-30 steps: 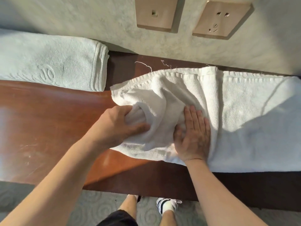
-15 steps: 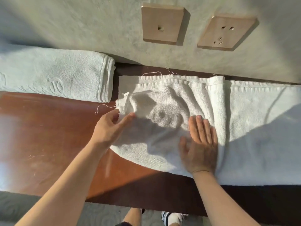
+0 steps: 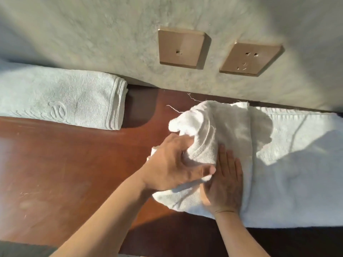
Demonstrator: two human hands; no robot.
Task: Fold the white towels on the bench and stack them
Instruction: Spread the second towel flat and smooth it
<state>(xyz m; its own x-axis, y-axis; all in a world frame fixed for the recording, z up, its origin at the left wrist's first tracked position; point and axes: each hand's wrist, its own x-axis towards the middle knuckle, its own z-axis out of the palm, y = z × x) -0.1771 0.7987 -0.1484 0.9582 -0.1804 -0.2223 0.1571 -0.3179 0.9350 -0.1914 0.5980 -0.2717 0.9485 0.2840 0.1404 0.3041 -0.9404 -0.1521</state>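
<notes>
White terry towel (image 3: 289,164) mid-fold on the wooden bench (image 3: 65,173), both hands on it.

L hand (image 3: 172,166) grasps the towel's bunched left end, fingers curled into the cloth, thumb across the front, end lifted off the bench w/ a floppy corner sticking up above the knuckles. R hand (image 3: 225,184) lies flat, fingers straight and together, pressing the towel down just beside the L thumb. Rest of the towel spreads out to the right, along the wall (image 3: 92,34), partly sunlit, partly in shadow; loose threads trail off its far edge. A 2nd towel (image 3: 61,101), already folded, embossed logo up, sits at far left against the wall, well apart from the one in hand. Two tan socket plates (image 3: 181,48) on the wall above.
</notes>
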